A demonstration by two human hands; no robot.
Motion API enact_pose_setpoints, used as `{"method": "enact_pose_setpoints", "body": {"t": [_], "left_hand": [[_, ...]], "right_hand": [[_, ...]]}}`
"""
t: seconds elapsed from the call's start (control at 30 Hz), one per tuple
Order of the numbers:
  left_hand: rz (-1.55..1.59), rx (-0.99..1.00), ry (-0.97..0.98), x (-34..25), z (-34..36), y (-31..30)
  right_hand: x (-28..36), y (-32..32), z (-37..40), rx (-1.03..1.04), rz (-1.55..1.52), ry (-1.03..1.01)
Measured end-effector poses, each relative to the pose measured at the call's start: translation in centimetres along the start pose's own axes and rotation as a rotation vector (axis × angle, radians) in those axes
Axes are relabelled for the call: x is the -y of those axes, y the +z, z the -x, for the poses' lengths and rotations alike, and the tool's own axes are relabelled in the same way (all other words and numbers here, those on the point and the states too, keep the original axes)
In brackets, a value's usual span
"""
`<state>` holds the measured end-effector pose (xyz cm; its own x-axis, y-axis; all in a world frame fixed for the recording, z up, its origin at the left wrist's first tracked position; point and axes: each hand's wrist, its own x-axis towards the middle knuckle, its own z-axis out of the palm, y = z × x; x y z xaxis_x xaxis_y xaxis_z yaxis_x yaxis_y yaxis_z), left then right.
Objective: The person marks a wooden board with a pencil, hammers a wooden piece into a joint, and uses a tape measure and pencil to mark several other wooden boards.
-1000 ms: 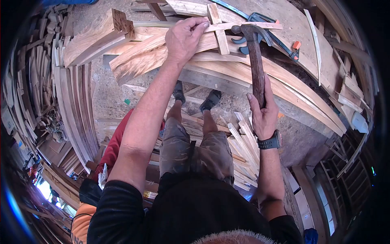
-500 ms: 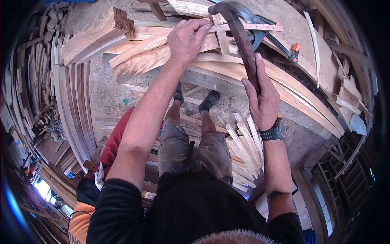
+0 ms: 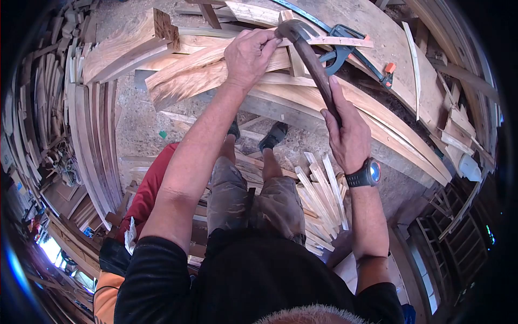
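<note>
My right hand (image 3: 350,132) is wrapped round the dark handle of a claw hammer (image 3: 318,75). The hammer's head is right by the fingertips of my left hand (image 3: 249,58). Those left fingers are closed in a pinch at the end of a thin wooden strip (image 3: 342,41); what is between them is hidden. The strip lies across a short upright wooden piece (image 3: 295,60). Beneath my left hand is a wide, figured board (image 3: 189,80), resting with other long boards on the bench.
A bar clamp (image 3: 339,51) with orange tips sits just beyond the hammer. A thick timber block (image 3: 127,48) is at the upper left. Cut strips (image 3: 324,189) lie on the floor by my legs. Someone in an orange and black top (image 3: 109,291) is at the lower left.
The hammer's head has come down towards me, to my left fingertips. My right hand has stayed nearly in place, its wrist slightly turned. My left hand keeps its pinch.
</note>
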<state>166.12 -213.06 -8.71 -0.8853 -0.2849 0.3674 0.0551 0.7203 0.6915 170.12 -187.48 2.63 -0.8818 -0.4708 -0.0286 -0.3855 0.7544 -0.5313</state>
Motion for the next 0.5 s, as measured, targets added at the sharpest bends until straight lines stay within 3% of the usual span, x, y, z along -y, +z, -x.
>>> {"method": "enact_pose_setpoints", "body": {"t": [0.03,0.17,0.27,0.5], "left_hand": [[0.0,-0.001,0.002,-0.01,-0.04,-0.01],[0.048,-0.005,0.022,0.16,-0.07,0.13],[0.021,-0.006,0.026,0.16,-0.07,0.13],[0.051,0.008,0.017,0.28,-0.02,0.1]], "right_hand": [[-0.18,-0.06,-0.11,0.076,0.052,0.052],[0.1,0.12,0.15,-0.077,-0.059,0.004],[-0.07,0.04,0.2,0.027,0.035,0.023],[-0.18,0.16,0.17,-0.047,-0.051,-0.012]]}}
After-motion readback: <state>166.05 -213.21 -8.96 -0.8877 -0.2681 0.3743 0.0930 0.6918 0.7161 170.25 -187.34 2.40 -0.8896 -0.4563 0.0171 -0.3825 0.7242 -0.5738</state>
